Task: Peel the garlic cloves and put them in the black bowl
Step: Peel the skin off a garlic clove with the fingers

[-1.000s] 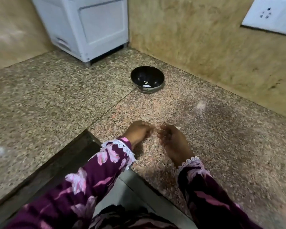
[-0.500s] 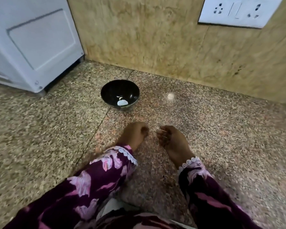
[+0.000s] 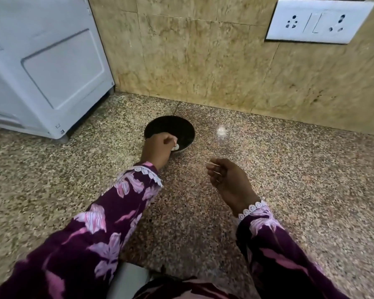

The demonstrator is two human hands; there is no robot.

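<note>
Pale and smooth, the peeled garlic clove [image 3: 175, 147] sits pinched at the fingertips of our left hand [image 3: 158, 151], right over the near rim of the black bowl [image 3: 160, 126] on the speckled granite counter [image 3: 289, 180]. We judge it light, firm and a little slick once bare, so a gentle pinch across its fat middle — never the tapered tip — should keep it from squirting out. Our right hand [image 3: 227, 180] hovers loosely curled just right of the bowl with a thin sliver, likely papery skin [image 3: 209, 161], at its fingertips — whether it truly grips that we cannot tell.
</note>
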